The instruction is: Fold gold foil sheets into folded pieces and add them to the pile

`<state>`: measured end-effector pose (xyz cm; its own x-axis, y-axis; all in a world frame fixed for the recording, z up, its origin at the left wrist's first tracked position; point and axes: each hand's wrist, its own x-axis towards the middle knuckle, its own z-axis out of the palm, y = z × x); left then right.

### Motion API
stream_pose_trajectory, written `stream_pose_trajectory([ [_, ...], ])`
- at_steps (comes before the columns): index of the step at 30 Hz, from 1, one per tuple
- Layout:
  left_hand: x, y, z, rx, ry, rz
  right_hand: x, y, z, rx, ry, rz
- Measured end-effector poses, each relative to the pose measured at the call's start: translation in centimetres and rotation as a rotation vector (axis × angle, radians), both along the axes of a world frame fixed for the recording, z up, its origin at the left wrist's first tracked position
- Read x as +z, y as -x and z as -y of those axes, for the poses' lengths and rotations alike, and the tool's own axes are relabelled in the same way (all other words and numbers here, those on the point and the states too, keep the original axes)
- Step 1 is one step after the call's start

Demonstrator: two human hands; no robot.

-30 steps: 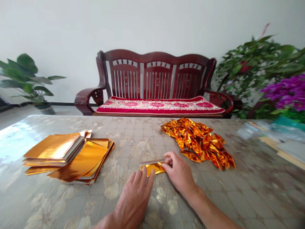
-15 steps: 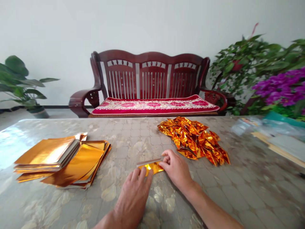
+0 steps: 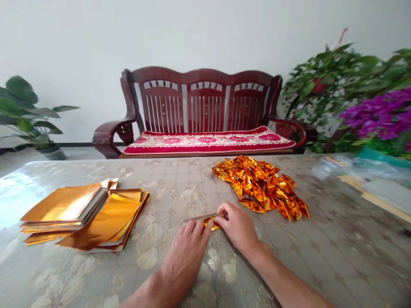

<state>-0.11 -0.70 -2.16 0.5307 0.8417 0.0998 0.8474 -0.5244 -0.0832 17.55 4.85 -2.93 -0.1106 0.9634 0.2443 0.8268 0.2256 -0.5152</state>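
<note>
A folded strip of gold foil paper (image 3: 216,227) lies on the table in front of me, its grey edge turned up along the far side. My left hand (image 3: 189,254) reaches over its left part, fingers close together, pressing and holding the paper and covering much of it. At the right end, my right hand (image 3: 239,226) pinches the strip between thumb and curled fingers. To the left are stacks of flat gold foil sheets (image 3: 105,218). Beyond my right hand sits a heap of folded gold foil pieces (image 3: 257,182) with pointed ends.
The table (image 3: 173,184) has a patterned, shiny cover. Clear plastic bags and a pale flat packet (image 3: 385,194) lie at the right edge, near purple flowers (image 3: 379,113). Behind the table stands a dark wooden bench (image 3: 207,102); a potted plant (image 3: 32,115) is at far left.
My left hand has moved slightly right and forward over the foil paper, covering more of its gold face. The right hand keeps its pinch at almost the same spot.
</note>
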Motion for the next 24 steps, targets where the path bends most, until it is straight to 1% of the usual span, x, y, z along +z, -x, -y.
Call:
stream_pose_trajectory([
  [4,0.4,-0.3,-0.2,0.019,0.036,-0.002,0.0,-0.1,-0.1,-0.008,0.003,0.008],
  [7,0.0,-0.3,0.0,0.021,0.007,-0.026,0.0,-0.2,-0.1,-0.013,0.002,0.007],
  [13,-0.7,-0.1,0.4,-0.032,-0.064,-0.085,0.1,-0.2,-0.2,0.005,0.002,-0.012],
  [15,-0.8,0.0,0.4,-0.034,-0.066,-0.085,-0.1,-0.3,-0.3,0.0,0.017,-0.047],
  [18,-0.8,0.1,0.4,-0.039,-0.06,-0.075,-0.4,-0.5,-0.5,-0.027,0.027,-0.159],
  [21,-0.8,0.1,0.4,-0.041,-0.057,-0.071,-0.7,-0.7,-0.4,-0.029,-0.011,-0.221],
  [24,-1.0,0.1,0.3,-0.031,-0.067,-0.071,-0.5,-0.7,-0.1,0.009,-0.061,-0.19],
])
